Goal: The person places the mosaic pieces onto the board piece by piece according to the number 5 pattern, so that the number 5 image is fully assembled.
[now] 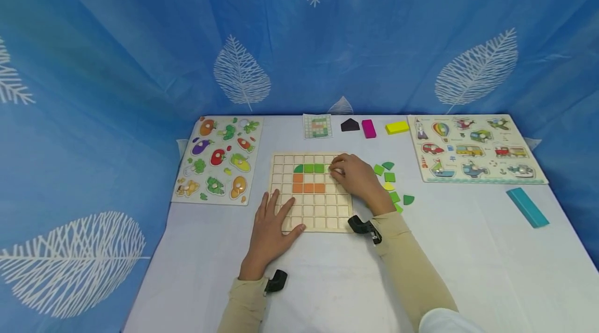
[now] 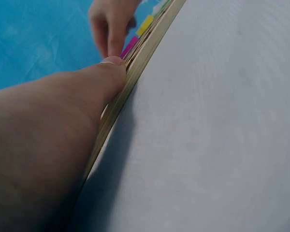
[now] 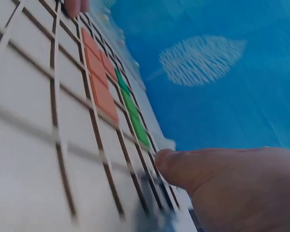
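1. Two hands share the square wooden grid board (image 1: pixel 311 192): the left hand (image 1: pixel 270 226) lies flat, fingers spread, on its near-left corner, and should press firmly so the board cannot slide on the white desk (image 1: pixel 327 281).
2. Beside the green square tiles (image 1: pixel 314 168), the right hand (image 1: pixel 354 177) rests with curled fingers over the top-right cells; whether they pinch a piece, I cannot tell.
3. Any tile should drop squarely into its cell, flush with the green row above the orange square tiles (image 1: pixel 308 188).
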Tool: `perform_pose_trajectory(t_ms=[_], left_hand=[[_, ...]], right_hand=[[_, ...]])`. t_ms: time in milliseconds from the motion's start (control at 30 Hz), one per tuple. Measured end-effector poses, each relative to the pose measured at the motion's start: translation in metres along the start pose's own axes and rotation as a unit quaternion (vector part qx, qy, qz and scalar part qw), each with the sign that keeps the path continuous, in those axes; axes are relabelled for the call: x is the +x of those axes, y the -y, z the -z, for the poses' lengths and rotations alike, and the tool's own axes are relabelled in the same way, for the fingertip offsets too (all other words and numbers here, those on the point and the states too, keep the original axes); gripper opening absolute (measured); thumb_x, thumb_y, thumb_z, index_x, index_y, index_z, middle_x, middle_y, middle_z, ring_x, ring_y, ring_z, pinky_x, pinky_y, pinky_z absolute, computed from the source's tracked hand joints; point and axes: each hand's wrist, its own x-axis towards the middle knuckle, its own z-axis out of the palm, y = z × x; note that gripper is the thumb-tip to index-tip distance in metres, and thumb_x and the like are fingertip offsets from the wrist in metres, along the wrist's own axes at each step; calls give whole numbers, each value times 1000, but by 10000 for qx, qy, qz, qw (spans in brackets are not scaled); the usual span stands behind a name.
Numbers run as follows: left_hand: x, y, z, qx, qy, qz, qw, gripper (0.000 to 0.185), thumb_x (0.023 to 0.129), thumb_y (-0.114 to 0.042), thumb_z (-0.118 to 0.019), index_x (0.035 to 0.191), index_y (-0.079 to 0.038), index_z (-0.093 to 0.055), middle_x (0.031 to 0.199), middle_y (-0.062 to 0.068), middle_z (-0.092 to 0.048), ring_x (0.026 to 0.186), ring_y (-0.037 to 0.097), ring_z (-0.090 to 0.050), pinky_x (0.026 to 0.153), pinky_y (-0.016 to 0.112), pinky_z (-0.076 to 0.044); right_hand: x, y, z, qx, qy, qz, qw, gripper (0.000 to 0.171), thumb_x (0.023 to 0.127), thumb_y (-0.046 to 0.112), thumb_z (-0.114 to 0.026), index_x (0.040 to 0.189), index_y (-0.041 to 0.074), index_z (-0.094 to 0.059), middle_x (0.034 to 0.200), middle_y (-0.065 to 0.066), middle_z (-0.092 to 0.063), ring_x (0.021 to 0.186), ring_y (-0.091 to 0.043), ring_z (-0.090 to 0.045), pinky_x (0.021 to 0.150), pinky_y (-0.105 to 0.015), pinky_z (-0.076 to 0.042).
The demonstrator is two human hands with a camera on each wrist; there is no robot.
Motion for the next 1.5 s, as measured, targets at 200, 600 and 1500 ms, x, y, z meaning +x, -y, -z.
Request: perform_pose_trajectory(t_ms=[200,600,1500], left_hand=[[-2,0,0,-79,40,55,9999,74,90,-57,-69,153,-24,-49,171,12,-19,159,40,-6,122,67,-20],[-2,4,-1,-104,48,85,9999,74,90,-57,-68,153,-25,-48,171,13,-18,159,40,-5,121,68,-20],[1,1,-2,133,-60,-48,9999,73,90,-58,-68,153,-25,-49,170,13,-21,158,42,-9,121,67,-23]], right_hand=[[-36,-27,9,119,-403,-1055,9935,35,102,29,-62,130,9,-70,136,-13,-63,129,-36,-57,106,-54,-49],[-59,-45,12,0,-606,-1439,9877,29,100,25,-66,121,6,-72,136,-16,-61,127,-36,-55,102,-55,-50],[-45,-28,12,485,-433,-1172,9910,24,100,20,-66,119,7,-70,130,-15,-65,127,-35,-58,108,-53,-47]])
